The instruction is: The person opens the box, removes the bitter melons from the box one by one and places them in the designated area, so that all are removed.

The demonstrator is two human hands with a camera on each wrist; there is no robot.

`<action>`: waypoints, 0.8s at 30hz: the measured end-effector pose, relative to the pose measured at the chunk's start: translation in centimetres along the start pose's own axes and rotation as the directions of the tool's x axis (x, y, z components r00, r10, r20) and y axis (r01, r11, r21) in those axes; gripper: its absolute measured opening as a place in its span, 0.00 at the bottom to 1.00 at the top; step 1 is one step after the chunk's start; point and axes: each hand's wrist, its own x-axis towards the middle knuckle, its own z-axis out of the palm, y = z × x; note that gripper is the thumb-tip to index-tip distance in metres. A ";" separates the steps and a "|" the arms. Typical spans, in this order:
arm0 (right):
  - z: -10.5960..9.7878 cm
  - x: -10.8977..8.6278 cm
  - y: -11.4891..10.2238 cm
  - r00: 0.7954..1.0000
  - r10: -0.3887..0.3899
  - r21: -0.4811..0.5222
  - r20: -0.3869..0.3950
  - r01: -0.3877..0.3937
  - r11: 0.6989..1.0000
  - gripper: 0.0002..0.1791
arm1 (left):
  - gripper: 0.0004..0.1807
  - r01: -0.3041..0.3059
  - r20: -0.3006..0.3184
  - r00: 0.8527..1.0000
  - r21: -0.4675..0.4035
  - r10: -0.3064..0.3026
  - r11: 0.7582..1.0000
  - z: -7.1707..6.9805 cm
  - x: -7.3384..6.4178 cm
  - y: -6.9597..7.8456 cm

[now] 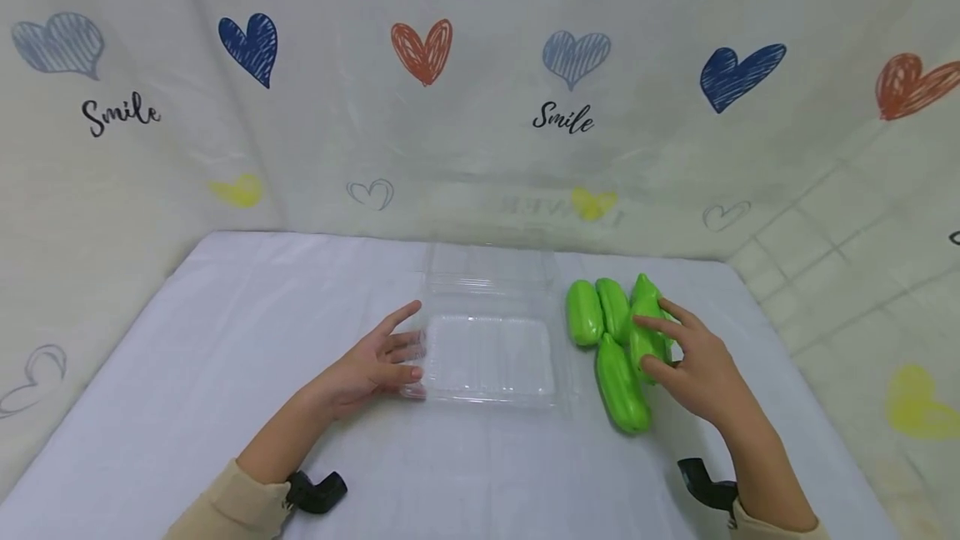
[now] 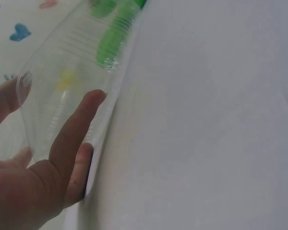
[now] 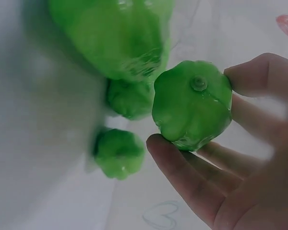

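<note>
A clear plastic clamshell box (image 1: 491, 400) lies on the white table with its lid raised at the back. My left hand (image 1: 367, 369) rests against the box's left side, fingers spread and fairly straight; the left wrist view shows the thumb (image 2: 77, 127) in front of the clear wall. On the right, my right hand (image 1: 697, 365) holds a glossy green ridged toy vegetable (image 1: 643, 332) between thumb and fingers. In the right wrist view the round end of this vegetable (image 3: 192, 105) faces the camera. Just left of it lie three more: two shorter ones (image 1: 584, 313) behind and a longer one (image 1: 622, 386) in front.
A white cloth covers the table (image 1: 465, 482). Behind it hangs a pale curtain (image 1: 480, 148) printed with hearts and words. A black curved piece sits at each wrist, one by the left sleeve (image 1: 225, 507).
</note>
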 end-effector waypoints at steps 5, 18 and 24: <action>0.3 -0.7 0.6 1.000 0.007 -0.007 0.010 -0.007 1.000 0.28 | 0.56 -0.006 0.002 1.000 -0.003 0.006 1.000 -0.2 -0.2 0.0; 1.1 -1.6 1.2 0.995 -0.017 -0.027 0.099 0.020 0.999 0.30 | 0.57 -0.003 0.002 1.000 -0.005 0.003 1.000 -0.9 -0.6 0.1; 1.5 -1.3 1.3 0.989 -0.025 -0.053 0.146 0.033 0.998 0.30 | 0.57 -0.017 0.000 1.000 -0.012 0.017 1.000 -1.2 -1.0 0.1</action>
